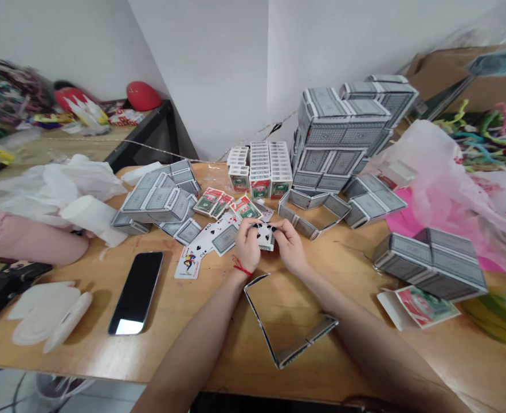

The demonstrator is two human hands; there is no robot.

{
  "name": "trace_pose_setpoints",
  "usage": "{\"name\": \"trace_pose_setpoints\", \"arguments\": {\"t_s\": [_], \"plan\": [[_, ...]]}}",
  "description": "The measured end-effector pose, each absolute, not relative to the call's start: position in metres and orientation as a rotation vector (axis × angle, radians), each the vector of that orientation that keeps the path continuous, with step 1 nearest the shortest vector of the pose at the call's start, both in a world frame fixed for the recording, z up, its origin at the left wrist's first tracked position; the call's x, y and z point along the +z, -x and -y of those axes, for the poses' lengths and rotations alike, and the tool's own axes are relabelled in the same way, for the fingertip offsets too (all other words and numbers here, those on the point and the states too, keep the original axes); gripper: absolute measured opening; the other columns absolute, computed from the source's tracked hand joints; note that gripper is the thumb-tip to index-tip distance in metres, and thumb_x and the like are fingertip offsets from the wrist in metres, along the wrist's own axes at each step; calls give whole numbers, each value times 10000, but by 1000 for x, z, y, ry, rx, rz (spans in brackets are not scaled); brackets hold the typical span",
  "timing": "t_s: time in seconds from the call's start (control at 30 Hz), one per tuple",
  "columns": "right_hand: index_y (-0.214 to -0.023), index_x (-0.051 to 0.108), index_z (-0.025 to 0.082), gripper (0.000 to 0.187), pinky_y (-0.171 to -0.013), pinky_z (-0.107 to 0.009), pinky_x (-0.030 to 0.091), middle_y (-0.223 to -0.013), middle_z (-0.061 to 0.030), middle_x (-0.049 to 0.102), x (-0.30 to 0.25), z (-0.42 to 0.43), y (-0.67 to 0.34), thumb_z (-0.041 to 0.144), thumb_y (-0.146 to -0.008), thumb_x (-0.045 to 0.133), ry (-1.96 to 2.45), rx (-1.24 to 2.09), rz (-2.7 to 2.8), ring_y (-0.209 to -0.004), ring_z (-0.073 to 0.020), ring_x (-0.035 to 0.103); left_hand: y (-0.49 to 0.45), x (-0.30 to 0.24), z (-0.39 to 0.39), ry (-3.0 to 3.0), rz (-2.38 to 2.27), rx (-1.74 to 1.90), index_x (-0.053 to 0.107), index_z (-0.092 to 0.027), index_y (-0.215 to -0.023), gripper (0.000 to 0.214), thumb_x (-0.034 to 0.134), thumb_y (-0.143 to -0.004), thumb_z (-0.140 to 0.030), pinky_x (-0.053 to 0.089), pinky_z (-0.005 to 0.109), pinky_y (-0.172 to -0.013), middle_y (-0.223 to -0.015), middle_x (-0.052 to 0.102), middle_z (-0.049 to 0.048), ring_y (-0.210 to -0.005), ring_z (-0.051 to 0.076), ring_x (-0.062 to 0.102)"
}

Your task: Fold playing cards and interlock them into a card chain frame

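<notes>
My left hand [247, 244] and my right hand [290, 246] meet at the middle of the wooden table [184, 321], both closed on a small stack of playing cards [265, 235] with a spade card on top. A red string circles my left wrist. Loose cards [212, 238] lie face up and face down just left of my hands, a joker [189, 263] among them. Below my hands lies an opened grey card wrapper band [287, 321].
A black phone [136, 292] and a white case [50, 312] lie at the left. Boxed decks [261, 169] and grey carton stacks [342, 132] stand behind. More grey cartons [433, 264], a flat red box [424, 307], white paper [55, 183] and a pink bag [450, 189] surround them.
</notes>
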State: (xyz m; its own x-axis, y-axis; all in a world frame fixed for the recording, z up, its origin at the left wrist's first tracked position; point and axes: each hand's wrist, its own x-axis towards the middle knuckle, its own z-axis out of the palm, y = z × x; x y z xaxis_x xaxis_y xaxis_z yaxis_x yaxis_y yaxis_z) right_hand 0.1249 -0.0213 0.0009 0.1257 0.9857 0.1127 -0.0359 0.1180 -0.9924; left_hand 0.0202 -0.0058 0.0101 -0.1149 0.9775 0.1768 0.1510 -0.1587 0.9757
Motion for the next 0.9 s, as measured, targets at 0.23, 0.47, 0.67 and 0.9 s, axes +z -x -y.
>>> {"name": "trace_pose_setpoints", "arguments": {"t_s": [0.23,0.47,0.67,0.9], "plan": [[-770,510,222,80,-673,-277,407,-749,6,537,-2,20,-126,257,-740,445,1151,1047,1117,-714,-151,490,-21,9,6,-1426,-1285,1358,503,-185,-759,156,350,-756,-151,390,211,-595,-719,529,0,-663,118,480],[-769,496,228,64,-620,-264,402,-737,6,532,-1,21,-124,264,-743,450,1113,1065,1109,-675,-144,486,-22,7,6,-1394,-1262,1361,524,-182,-755,169,356,-759,-154,402,221,-615,-763,558,9,-702,125,504],[-761,490,231,50,-603,-261,396,-713,13,525,1,21,-125,254,-734,455,1101,1087,1099,-654,-141,479,-21,6,7,-1327,-1247,1315,537,-179,-802,162,384,-752,-168,390,204,-539,-741,562,3,-608,104,486],[-689,491,217,47,-620,-256,391,-676,24,517,4,22,-128,214,-707,448,1109,1060,1101,-656,-133,473,-22,6,9,-1311,-1193,1347,548,-172,-745,159,390,-739,-174,400,213,-571,-729,562,5,-642,113,498]]}}
